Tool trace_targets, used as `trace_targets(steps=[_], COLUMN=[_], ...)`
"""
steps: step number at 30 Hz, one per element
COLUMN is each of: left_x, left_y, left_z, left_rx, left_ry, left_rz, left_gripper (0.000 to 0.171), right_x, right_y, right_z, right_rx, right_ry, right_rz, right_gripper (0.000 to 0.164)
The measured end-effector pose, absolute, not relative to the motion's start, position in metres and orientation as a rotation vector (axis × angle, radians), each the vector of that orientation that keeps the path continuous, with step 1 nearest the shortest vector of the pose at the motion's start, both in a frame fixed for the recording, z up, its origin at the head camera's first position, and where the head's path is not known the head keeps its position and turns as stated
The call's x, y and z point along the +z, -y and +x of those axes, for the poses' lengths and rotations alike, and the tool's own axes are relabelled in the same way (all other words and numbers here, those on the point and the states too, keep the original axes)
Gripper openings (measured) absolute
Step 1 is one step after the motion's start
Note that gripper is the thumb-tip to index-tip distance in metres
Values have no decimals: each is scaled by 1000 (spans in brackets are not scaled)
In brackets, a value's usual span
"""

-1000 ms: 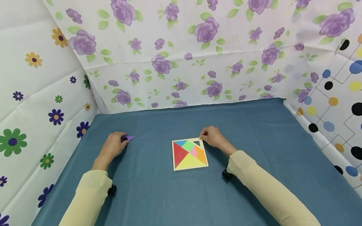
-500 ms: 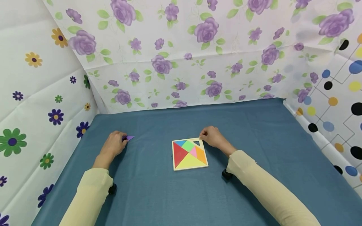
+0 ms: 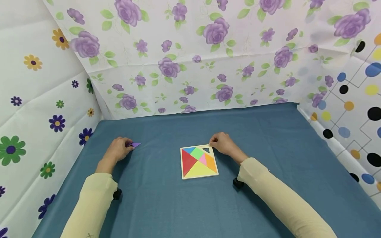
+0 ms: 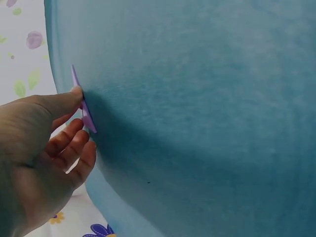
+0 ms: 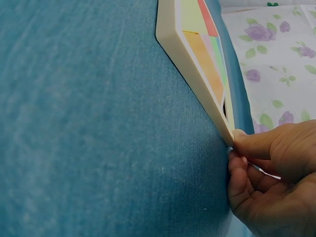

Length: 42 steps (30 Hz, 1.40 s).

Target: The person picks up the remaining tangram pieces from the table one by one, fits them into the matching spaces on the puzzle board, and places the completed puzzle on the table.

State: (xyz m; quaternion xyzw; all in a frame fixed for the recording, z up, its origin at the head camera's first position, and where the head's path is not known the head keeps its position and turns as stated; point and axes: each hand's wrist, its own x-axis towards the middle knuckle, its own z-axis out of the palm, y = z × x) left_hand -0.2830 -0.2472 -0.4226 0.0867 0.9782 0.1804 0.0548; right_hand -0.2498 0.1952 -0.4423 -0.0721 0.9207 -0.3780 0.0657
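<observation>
A purple triangular tangram piece is pinched between the thumb and fingers of my left hand, left of the middle of the table. In the left wrist view the purple piece shows edge-on past the thumb tip. My right hand pinches the far right corner of a square tangram tray. Red, yellow, blue, green, pink and orange pieces lie in the tray, and a triangular gap shows dark near that held corner. The right wrist view shows the thumb on the tray's rim, other fingers curled beneath it.
Blue cloth covers the table. A curtain with purple roses hangs behind it, a flowered sheet stands at the left and a dotted one at the right. A black wrist camera sits under the right sleeve.
The left hand has shifted very slightly away from me, still with the purple piece. The right hand and tray keep their places; the whole head view has drifted a little.
</observation>
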Motion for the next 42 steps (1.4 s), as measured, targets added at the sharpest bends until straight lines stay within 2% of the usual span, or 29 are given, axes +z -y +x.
trace_targets(steps=[15,35,42], left_x=[-419,-417,-414], left_y=[255,239,230], left_z=[-291,-283,-276], left_rx=[572,622,667], left_ry=[-2885,-2936,-2959], left_rz=[225,179,269], left_gripper=[37,25,23], right_x=[-440,-440,-440], right_y=[-194,-194,-195], right_z=[-251,-251,-251], right_rx=[-1110,-1108,-1117], right_ry=[-2769,-2781,-2776], right_rz=[-238,-213,-221], right_gripper=[12,12,12])
